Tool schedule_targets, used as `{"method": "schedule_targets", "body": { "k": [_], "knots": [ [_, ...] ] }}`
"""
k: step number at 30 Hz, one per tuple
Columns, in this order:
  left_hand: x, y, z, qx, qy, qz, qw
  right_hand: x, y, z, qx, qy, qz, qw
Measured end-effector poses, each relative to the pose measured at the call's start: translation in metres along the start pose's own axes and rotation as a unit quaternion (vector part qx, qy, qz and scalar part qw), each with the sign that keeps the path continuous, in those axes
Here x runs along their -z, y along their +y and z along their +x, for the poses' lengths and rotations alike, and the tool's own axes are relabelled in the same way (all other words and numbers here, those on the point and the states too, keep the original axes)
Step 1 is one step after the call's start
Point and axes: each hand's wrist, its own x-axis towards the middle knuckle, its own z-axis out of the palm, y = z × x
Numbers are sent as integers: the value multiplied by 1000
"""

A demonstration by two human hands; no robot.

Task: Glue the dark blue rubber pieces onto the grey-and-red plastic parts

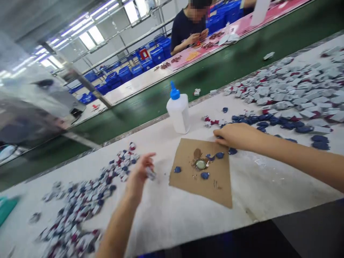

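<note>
My left hand (139,175) hovers over the white table, fingers pinched round a small grey-and-red piece (151,174), next to a heap of assembled grey, red and blue pieces (80,200). My right hand (236,136) rests curled at the far right corner of a brown cardboard square (215,186), fingers closed near small blue pieces (219,155); what it holds is hidden. A glue puddle (200,164) sits on the cardboard among blue pieces.
A white glue bottle with blue cap (178,111) stands behind the cardboard. A large heap of grey pieces (295,93) and blue pieces (279,122) lies right. Beyond runs a green conveyor belt (215,71); a person (188,28) works opposite near blue crates (129,71).
</note>
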Motion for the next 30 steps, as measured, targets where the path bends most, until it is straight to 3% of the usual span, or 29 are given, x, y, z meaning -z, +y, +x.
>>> {"method": "schedule_targets", "body": {
  "k": [3,6,11,17,22,25,30],
  "knots": [
    [-15,-39,-67,63,-52,-87,993,2,-9,-9,8,23,-11,1000],
    [-27,-66,-98,88,-64,-194,975,2,-14,-18,7,38,-14,999],
    [-40,-81,-104,85,-31,-331,939,7,-2,-19,2,21,41,999],
    [-51,-81,-112,77,74,-445,889,6,-5,-37,46,57,166,983],
    [-57,-77,-124,33,133,-379,915,-6,-32,-42,153,60,268,949],
    [-56,-78,-125,28,133,-349,927,-12,-45,-39,199,76,247,945],
    [-53,-78,-122,52,147,-350,923,-30,-51,-34,222,97,175,954]
  ]
}}
